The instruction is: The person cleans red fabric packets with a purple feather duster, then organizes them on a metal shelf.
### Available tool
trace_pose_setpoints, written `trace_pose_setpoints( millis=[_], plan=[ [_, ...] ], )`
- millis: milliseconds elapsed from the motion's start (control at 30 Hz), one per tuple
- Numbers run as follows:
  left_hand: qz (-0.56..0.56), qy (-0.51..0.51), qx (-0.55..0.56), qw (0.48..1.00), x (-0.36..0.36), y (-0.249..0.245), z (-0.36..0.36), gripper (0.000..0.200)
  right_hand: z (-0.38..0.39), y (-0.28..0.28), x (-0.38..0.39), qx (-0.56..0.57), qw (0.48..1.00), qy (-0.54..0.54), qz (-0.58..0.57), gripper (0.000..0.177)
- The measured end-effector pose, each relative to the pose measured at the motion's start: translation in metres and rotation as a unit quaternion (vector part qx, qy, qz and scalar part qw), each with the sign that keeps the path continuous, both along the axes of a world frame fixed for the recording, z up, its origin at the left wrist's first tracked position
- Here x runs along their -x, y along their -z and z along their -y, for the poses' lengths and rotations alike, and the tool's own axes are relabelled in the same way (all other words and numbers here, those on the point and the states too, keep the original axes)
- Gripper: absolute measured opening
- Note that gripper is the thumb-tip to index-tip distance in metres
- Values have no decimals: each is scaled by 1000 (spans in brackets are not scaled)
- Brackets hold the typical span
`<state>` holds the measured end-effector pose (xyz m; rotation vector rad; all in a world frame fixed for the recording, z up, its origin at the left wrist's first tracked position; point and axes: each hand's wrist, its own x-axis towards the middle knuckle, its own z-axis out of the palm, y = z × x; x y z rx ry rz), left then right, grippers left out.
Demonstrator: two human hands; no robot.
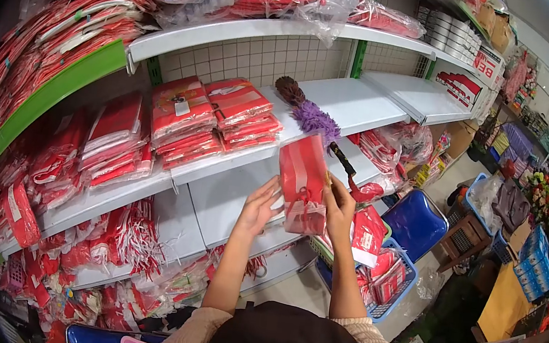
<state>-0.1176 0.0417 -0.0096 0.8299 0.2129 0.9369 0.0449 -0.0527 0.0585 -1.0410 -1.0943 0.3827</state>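
Observation:
A flat red-and-white cloth item in a clear plastic packet (pixel 303 175) is held upright in front of the shelves. My right hand (pixel 339 210) grips its right edge, thumb and fingers closed on the plastic. On the other side, my left hand (pixel 259 205) has its fingers stretched out, the tips right by the packet's lower left edge. Behind the packet, a purple duster (pixel 315 118) with a dark handle lies on the shelf. Left of it, stacks of similar red packets (pixel 182 115) line the same white shelf (pixel 221 161).
Blue basket (pixel 404 283) with red packets stands on the floor at right, beside a blue chair (pixel 407 221). Loose red-and-white goods (pixel 137 230) fill the lower left shelf. Plastic-wrapped bundles (pixel 275 0) sit on the upper shelf. Flowers (pixel 546 194) stand far right.

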Motion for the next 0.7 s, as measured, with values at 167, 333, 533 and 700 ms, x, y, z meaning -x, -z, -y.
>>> trace_pose_setpoints(
  millis=[167,333,533,700],
  plan=[
    [8,-84,-90,992,1,7,-8,47,-14,26,-14,65,997,13,-38,36],
    [109,1,68,992,-2,23,-7,41,-17,32,-18,168,985,-34,1,39],
    [263,37,193,945,-27,-9,22,40,-20,36,-12,196,970,21,142,38],
    [258,-12,184,948,-24,-34,36,43,-6,-24,-13,107,940,227,233,18]
  ],
)
